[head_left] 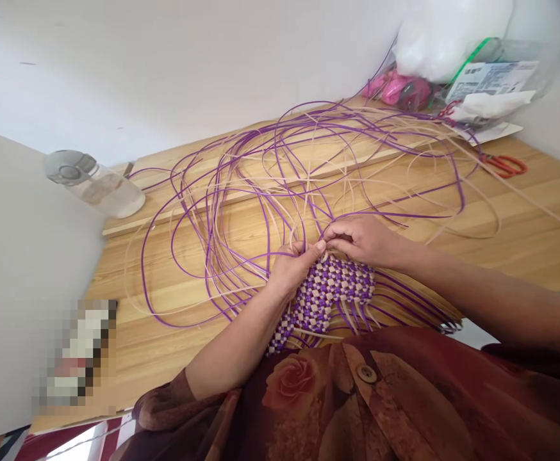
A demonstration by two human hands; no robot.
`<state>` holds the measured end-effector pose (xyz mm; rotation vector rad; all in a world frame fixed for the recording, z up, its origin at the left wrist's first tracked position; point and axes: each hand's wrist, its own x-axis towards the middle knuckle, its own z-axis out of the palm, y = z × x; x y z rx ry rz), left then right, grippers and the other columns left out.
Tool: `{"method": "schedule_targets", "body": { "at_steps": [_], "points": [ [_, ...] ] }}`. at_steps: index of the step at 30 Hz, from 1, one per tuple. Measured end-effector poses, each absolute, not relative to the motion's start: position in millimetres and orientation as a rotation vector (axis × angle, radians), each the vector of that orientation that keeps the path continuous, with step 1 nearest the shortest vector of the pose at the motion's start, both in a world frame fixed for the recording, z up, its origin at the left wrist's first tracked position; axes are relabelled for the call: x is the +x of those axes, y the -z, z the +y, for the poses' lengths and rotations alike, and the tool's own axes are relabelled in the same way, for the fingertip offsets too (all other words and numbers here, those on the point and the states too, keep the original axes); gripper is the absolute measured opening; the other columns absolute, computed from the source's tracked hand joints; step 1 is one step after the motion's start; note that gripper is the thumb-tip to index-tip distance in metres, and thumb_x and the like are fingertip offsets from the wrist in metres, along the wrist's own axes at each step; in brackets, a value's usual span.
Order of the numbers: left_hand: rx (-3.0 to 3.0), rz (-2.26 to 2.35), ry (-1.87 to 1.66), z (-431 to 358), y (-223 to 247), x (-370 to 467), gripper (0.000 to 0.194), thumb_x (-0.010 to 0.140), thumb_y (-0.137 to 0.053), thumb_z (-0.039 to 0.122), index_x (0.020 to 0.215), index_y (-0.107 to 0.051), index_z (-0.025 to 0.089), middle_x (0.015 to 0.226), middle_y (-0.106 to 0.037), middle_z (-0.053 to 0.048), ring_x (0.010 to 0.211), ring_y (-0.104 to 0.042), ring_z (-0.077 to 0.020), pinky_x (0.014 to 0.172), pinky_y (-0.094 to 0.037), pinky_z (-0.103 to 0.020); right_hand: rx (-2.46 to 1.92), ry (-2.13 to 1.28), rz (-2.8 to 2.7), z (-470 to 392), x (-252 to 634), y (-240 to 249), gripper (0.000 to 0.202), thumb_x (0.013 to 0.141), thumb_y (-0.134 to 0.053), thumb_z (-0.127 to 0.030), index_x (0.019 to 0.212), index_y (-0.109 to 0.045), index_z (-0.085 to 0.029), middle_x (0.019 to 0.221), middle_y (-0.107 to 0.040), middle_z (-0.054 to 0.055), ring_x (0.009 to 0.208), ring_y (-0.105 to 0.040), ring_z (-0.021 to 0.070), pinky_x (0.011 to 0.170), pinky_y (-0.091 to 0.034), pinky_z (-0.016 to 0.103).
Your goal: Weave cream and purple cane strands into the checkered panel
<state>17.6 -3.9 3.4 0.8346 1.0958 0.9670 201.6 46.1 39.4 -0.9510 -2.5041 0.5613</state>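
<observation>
As purple and cream strands (217,179) loop across a table (534,230), the left hand (289,269) grips a checkered weave (335,282); the right hand (369,240) pinches strands at its edge.

From where I stand, no wording can be read. A white paper sheet (494,80) by a clear plastic bag (546,67) with a green edge carries small print, too blurred to make out; coloured blocks mask an oblong object (82,349) at left.
</observation>
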Motion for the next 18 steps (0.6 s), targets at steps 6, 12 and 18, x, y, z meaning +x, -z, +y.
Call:
{"method": "schedule_targets", "body": {
  "at_steps": [6, 12, 18],
  "points": [
    [0.806, 1.116, -0.928, -4, -8, 18, 0.036, 0.053, -0.088, 0.038, 0.068, -0.064, 0.015, 0.06, -0.062, 0.001, 0.051, -0.05, -0.0084, 0.053, -0.035, -0.023, -0.938, -0.447, -2.383, 39, 198, -36, 0.017, 0.09, -0.056, -0.022, 0.089, -0.072, -0.018, 0.087, -0.074, 0.004, 0.084, -0.065, 0.0172, 0.079, -0.045, 0.029],
    [0.747, 1.106, -0.928, -2, -11, 17, 0.031, 0.051, -0.086, 0.031, 0.065, -0.064, 0.014, 0.059, -0.063, 0.001, 0.052, -0.053, -0.0091, 0.054, -0.037, -0.023, -0.996, -0.067, -2.482, 20, 213, -42, 0.021, 0.091, -0.059, -0.032, 0.085, -0.075, -0.02, 0.092, -0.073, 0.007, 0.092, -0.063, 0.0231, 0.092, -0.041, 0.039],
    [0.743, 1.127, -0.893, -1, -11, 16, 0.03, 0.052, -0.085, 0.03, 0.066, -0.064, 0.014, 0.058, -0.063, -0.001, 0.049, -0.053, -0.0094, 0.051, -0.037, -0.023, -1.067, -0.475, -2.561, 2, 223, -73, 0.023, 0.092, -0.054, -0.028, 0.084, -0.073, -0.019, 0.081, -0.071, 0.006, 0.079, -0.063, 0.0192, 0.077, -0.044, 0.034]
  ]
}}
